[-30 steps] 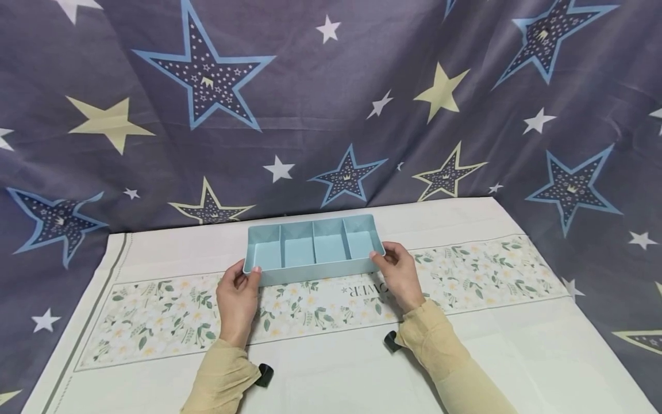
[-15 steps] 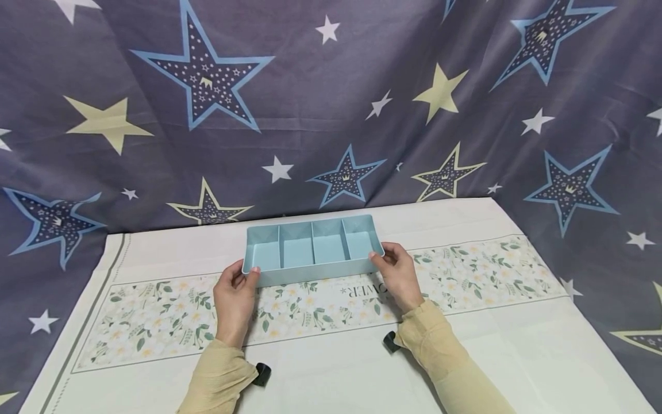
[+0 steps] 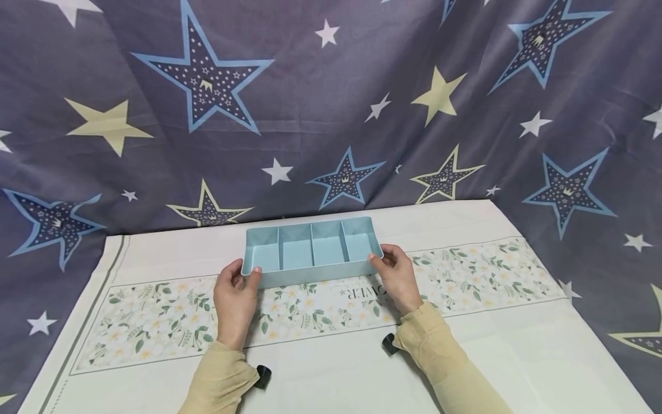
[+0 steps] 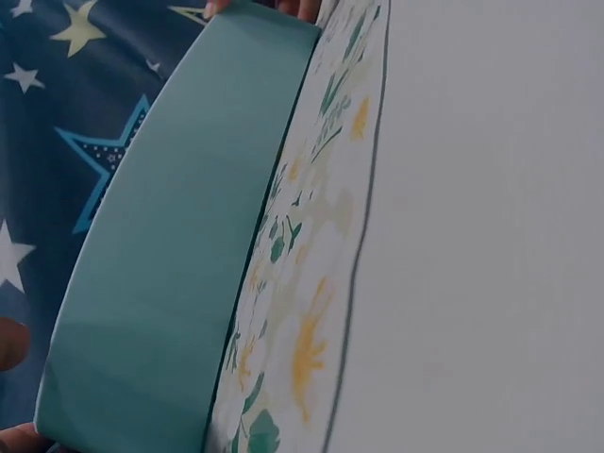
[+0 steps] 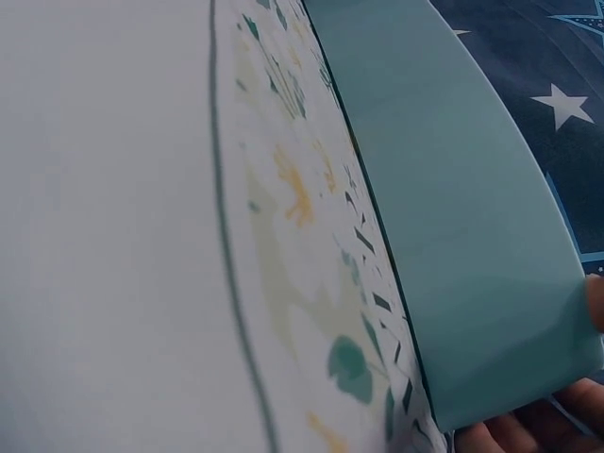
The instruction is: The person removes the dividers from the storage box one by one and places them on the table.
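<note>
A light blue divided tray (image 3: 315,275), long and rectangular with a row of several bare compartments, lies across the far half of the table. My left hand (image 3: 237,302) grips its near left corner, thumb over the rim and fingers at the end wall. At the near right corner my right hand (image 3: 398,282) holds it the same way. Both wrist views show the smooth long front wall (image 4: 179,217) of the tray. In the right wrist view, fingers (image 5: 528,429) curl at the tray's lower end; the tray's underside is hidden.
The white tablecloth (image 3: 331,374) carries a floral printed band (image 3: 155,322) running beneath and in front of the tray. A dark star-patterned curtain (image 3: 310,103) hangs close behind the table and along its right side. Black straps (image 3: 262,376) show at both sleeves.
Both hands keep the same hold on the tray. The whole head view has shifted very slightly; the tray stays in place on the table.
</note>
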`<control>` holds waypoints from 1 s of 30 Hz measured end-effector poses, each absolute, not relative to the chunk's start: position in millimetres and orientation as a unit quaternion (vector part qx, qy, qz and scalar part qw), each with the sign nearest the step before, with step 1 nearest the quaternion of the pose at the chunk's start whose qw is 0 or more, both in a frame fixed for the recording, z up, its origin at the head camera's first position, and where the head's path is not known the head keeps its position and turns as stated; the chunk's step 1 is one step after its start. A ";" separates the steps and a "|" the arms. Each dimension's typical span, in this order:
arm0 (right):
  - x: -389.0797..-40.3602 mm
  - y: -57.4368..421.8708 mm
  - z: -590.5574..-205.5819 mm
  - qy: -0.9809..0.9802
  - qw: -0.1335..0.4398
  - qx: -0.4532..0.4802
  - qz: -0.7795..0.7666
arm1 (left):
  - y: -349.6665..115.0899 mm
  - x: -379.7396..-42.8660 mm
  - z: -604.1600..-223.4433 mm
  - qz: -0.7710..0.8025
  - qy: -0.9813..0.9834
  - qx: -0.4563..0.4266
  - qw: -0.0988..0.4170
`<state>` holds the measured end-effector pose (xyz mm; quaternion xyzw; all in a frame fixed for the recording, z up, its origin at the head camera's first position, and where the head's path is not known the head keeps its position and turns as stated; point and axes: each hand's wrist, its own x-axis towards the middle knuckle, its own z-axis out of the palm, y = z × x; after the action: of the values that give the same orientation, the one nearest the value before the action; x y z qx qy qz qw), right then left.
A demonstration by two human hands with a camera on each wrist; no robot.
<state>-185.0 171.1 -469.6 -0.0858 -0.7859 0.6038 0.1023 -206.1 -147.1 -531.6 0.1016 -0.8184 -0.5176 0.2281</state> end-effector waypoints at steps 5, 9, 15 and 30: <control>-183.9 171.4 -467.7 -0.784 0.102 -0.086 0.606 | -135.6 -190.2 -496.7 -0.491 -0.830 0.064 0.256; -184.1 171.5 -468.9 -0.787 0.103 -0.086 0.602 | -123.4 -175.1 -459.5 -0.482 -0.832 0.039 0.273; -184.5 171.9 -467.1 -0.784 0.098 -0.086 0.607 | -117.0 -174.8 -451.0 -0.449 -0.840 0.002 0.304; -185.1 170.9 -470.4 -0.784 0.113 -0.082 0.605 | -105.3 -183.4 -446.4 -0.377 -0.855 -0.085 0.345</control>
<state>-185.1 170.9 -470.4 -0.0818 -0.7836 0.6054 0.1132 -183.4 -105.3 -446.4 -0.0853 -0.8551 -0.3774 0.3450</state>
